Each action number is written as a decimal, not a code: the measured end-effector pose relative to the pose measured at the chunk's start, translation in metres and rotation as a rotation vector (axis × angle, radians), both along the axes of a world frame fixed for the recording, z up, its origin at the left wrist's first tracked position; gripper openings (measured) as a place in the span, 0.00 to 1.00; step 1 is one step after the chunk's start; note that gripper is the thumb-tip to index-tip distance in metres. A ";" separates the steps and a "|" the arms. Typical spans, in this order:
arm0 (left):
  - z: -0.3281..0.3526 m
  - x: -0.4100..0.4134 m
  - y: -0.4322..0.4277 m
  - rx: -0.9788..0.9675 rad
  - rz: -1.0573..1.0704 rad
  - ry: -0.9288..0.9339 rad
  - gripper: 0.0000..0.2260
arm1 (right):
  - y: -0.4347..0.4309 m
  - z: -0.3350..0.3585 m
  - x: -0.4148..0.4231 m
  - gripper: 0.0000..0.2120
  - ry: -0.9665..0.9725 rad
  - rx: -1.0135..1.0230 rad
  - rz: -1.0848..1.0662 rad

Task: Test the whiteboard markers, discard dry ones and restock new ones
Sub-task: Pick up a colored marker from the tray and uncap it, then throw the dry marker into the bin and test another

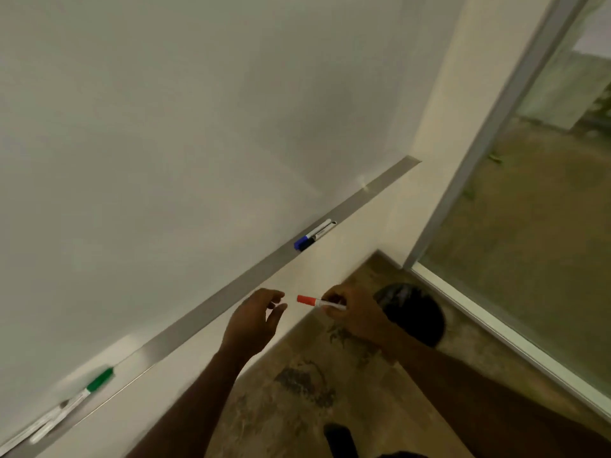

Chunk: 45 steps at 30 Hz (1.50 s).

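My right hand (pixel 355 312) grips a white marker with a red cap (pixel 309 300); the cap points left toward my left hand (pixel 256 320). That hand hangs a little short of the cap with loosely curled fingers and holds nothing. Both hands are below the metal tray (pixel 205 300) that runs along the bottom of the whiteboard (pixel 165 127). On the tray to the upper right lie a blue-capped marker (pixel 310 236) and a black-capped one beside it. At the tray's lower left lies a green-capped marker (pixel 91 388) with other white markers below it, blurred.
A black bin with a dark liner (pixel 415 314) stands on the floor just right of my right hand. A glass panel in a grey frame (pixel 479 153) fills the right side. My dark shoe (pixel 340 438) shows at the bottom edge.
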<state>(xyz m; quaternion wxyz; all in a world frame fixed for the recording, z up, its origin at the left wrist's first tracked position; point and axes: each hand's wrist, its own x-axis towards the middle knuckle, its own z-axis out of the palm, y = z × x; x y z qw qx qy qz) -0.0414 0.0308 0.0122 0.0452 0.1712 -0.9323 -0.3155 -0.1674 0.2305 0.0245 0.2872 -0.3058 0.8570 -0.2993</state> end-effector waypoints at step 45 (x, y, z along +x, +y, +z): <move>-0.069 0.068 -0.034 -0.267 0.021 -0.416 0.31 | 0.000 -0.084 0.001 0.27 0.261 0.283 0.205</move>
